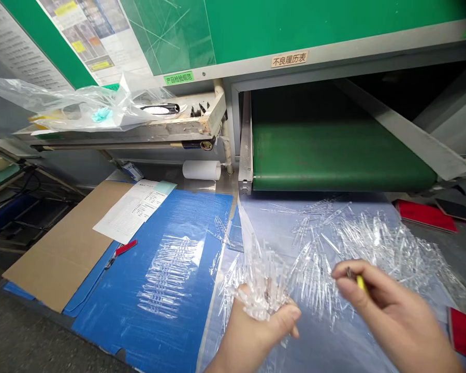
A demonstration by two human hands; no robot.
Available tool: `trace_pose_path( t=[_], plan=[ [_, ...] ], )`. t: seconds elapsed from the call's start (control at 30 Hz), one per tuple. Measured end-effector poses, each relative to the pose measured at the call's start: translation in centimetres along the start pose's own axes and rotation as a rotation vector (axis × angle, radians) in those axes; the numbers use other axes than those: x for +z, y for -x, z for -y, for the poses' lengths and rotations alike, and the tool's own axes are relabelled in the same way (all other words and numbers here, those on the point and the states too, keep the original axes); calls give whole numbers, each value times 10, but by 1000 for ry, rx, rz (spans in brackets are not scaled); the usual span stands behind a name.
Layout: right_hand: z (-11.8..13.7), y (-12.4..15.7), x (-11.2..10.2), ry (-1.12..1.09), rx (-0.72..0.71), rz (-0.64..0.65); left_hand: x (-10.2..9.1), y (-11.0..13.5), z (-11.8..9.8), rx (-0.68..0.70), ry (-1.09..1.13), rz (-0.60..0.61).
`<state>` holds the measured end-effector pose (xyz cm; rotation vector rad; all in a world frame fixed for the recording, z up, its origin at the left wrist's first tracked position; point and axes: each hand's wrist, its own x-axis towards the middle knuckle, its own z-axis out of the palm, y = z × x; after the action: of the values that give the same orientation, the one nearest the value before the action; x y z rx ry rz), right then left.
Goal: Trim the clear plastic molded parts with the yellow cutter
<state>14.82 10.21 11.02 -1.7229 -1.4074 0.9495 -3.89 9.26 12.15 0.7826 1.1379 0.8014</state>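
Observation:
My left hand is closed around a bunch of clear plastic pieces, long and thin, that stand up out of the fist. To the right, my right hand pinches a small tool with a yellow part and a dark metal end; most of it is hidden by the fingers. A heap of similar clear plastic pieces spreads over the pale sheet behind and beside this hand. On the blue board at left, more slim clear pieces lie in a row on a clear bag.
A green conveyor belt ends at the back right. Paper sheets and brown cardboard lie at left, near a red-handled tool. A shelf holds plastic film. Red pads sit at right.

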Motion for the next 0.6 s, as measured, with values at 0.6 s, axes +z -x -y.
trace_pose_path(
  t=[0.6],
  plan=[
    [-9,-36,36,176,-178,537,-24,-24,53,-190,473,246]
  ],
)
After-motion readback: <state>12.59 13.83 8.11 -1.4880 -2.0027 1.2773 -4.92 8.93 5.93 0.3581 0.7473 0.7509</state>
